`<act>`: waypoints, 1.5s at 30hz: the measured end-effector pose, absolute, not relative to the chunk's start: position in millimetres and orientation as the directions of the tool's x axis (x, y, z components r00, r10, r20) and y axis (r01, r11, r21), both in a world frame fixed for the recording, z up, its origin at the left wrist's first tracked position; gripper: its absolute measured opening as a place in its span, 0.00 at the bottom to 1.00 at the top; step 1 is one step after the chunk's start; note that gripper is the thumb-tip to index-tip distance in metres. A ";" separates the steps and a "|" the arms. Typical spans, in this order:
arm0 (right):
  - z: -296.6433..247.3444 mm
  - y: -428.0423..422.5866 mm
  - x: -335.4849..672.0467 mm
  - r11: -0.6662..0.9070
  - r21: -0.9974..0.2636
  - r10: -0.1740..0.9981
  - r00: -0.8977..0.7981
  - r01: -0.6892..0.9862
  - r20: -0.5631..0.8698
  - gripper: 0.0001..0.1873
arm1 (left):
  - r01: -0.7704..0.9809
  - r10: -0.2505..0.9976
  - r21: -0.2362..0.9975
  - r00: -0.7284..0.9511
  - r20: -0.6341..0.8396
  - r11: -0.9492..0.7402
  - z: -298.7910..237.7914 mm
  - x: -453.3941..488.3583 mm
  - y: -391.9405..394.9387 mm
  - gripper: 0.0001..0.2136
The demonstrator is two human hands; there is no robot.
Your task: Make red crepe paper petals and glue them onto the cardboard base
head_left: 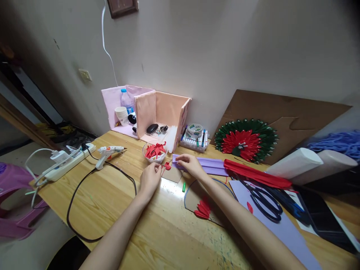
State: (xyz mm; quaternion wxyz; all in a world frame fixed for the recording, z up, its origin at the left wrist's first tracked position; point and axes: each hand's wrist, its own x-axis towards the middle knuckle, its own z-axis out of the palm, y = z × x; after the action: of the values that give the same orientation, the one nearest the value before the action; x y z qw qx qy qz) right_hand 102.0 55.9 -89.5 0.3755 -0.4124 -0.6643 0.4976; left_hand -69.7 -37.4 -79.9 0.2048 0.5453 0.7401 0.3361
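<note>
My left hand (pixel 150 179) pinches a small red petal piece (pixel 167 165) above a brown cardboard piece (pixel 172 174). My right hand (pixel 189 163) rests with its fingers curled on the end of a folded purple foam sheet (pixel 209 165). Just behind the hands stands a clear bowl (pixel 155 152) filled with red cut pieces. A round cardboard disc (pixel 197 198) with several red petals (pixel 203 209) stuck on lies under my right forearm. A small green stick (pixel 183 186) lies between the two arms.
A white glue gun (pixel 108 152) and power strip (pixel 67 161) with a black cord sit at left. Pink open boxes (pixel 157 108), a marker tray (pixel 194 139), a green-red round decoration (pixel 245 140), red foam strips (pixel 257 174), black scissors (pixel 264 200) and white rolls (pixel 303 163) lie around.
</note>
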 end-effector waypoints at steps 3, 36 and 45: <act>-82.3 38.2 139.4 0.202 -0.953 0.931 -0.346 0.227 0.115 0.09 | 0.716 0.962 0.684 -0.262 0.079 0.139 -76.5 -61.3 -42.5 0.10; -125.0 -73.4 372.4 0.060 -0.577 0.916 0.184 0.814 0.356 0.07 | 0.659 0.827 0.553 0.553 0.101 -0.509 -67.0 143.2 10.7 0.03; -118.1 -74.8 359.6 0.091 -0.770 0.854 0.349 0.632 0.387 0.06 | 0.737 0.842 0.407 0.455 0.291 -0.539 -36.2 124.1 55.7 0.07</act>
State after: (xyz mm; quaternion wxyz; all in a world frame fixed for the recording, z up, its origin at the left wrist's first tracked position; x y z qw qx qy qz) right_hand 359.6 -74.8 -118.1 0.4829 -0.6642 -0.5590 0.1149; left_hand 124.1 55.7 -36.2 0.1116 0.8455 0.4669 0.2337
